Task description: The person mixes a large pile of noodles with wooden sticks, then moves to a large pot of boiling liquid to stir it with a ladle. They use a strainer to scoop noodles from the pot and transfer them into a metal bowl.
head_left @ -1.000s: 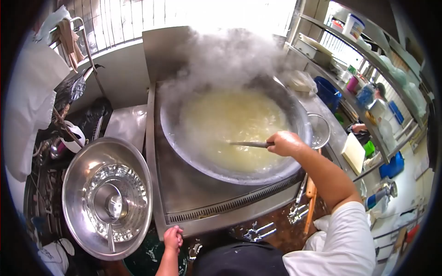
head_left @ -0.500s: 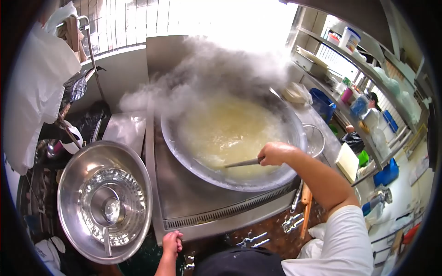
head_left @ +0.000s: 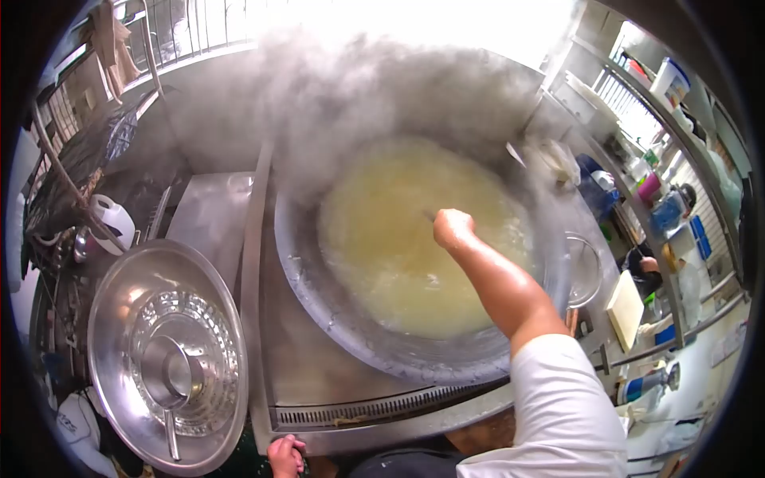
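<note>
My right hand point(head_left: 453, 228) is closed round the handle of a long-handled tool point(head_left: 429, 214), reaching out over the middle of a big round metal pot point(head_left: 343, 324). Only a short dark bit of the tool shows beside my fist; the rest is hidden by the hand and the cloudy liquid. Yellowish, steaming liquid point(head_left: 382, 279) fills the pot, with light foam toward its edges. My left hand point(head_left: 285, 456) is low in the view at the front edge of the steel stove point(head_left: 319, 370), its fingers curled in with nothing showing in them.
On the left stands a wide steel basin point(head_left: 111, 350) with a metal dipper point(head_left: 171, 374) inside. A round wire strainer point(head_left: 598, 271) and a cream board point(head_left: 625, 311) lie right of the pot. Shelving point(head_left: 637, 95) runs along the right, where another person is partly visible. Steam veils the back.
My right hand has moved with the tool from the pot's near right side to over its middle, farther away. The view has shifted closer over the pot. My left hand stays curled low.
</note>
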Demonstrator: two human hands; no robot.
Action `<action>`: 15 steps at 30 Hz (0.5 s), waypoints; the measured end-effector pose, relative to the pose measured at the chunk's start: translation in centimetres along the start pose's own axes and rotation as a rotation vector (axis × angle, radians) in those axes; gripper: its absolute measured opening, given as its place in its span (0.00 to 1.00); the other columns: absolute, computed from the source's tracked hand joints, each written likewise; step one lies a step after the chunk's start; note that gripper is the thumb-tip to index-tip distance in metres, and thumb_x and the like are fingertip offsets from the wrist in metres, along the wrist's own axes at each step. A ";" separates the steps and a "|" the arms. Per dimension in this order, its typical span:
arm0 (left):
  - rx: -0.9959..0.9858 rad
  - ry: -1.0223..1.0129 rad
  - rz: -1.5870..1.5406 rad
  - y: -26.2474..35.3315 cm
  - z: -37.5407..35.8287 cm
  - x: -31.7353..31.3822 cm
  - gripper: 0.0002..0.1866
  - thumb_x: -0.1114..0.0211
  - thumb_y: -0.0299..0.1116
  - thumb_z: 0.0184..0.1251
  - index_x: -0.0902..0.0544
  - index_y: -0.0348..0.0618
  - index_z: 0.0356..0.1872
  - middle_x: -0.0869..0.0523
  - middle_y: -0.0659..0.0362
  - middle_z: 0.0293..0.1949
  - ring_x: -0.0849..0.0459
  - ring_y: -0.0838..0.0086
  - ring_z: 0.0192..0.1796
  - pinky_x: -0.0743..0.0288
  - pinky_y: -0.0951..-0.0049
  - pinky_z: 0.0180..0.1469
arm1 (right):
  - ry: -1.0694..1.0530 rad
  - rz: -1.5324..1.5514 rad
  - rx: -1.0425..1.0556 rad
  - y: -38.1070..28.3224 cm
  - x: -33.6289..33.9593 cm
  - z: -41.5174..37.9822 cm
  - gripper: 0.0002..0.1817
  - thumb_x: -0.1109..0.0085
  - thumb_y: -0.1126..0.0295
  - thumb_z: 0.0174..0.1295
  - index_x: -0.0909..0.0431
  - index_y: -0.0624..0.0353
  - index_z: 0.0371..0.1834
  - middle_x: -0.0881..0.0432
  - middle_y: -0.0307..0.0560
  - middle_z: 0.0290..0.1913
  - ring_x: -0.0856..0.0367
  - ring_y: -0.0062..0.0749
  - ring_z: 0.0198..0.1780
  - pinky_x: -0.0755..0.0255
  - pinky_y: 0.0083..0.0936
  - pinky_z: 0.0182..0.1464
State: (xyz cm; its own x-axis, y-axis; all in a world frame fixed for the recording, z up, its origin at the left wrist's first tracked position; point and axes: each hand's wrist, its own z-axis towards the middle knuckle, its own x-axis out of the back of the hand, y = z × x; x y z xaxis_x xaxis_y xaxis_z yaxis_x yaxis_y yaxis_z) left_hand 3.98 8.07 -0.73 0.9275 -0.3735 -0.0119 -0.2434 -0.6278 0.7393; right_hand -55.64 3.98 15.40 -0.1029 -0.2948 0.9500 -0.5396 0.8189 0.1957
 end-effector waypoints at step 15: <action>-0.086 -0.088 0.018 -0.1 1.7 -0.3 0.20 0.44 0.41 0.67 0.22 0.37 0.20 0.32 0.61 0.07 0.38 0.77 0.05 0.44 0.76 0.07 | 0.136 0.129 0.128 8.8 6.2 -16.5 0.16 0.43 0.61 0.55 0.16 0.46 0.46 0.15 0.46 0.44 0.17 0.42 0.48 0.24 0.35 0.51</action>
State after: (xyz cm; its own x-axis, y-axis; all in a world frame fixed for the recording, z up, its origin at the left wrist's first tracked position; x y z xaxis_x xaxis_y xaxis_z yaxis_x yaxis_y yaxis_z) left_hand 3.30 7.11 -1.96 0.8939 -0.4450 -0.0543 -0.2310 -0.5610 0.7950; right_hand -47.23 17.45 27.01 -0.0690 -0.1160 0.9908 -0.6317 0.7738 0.0467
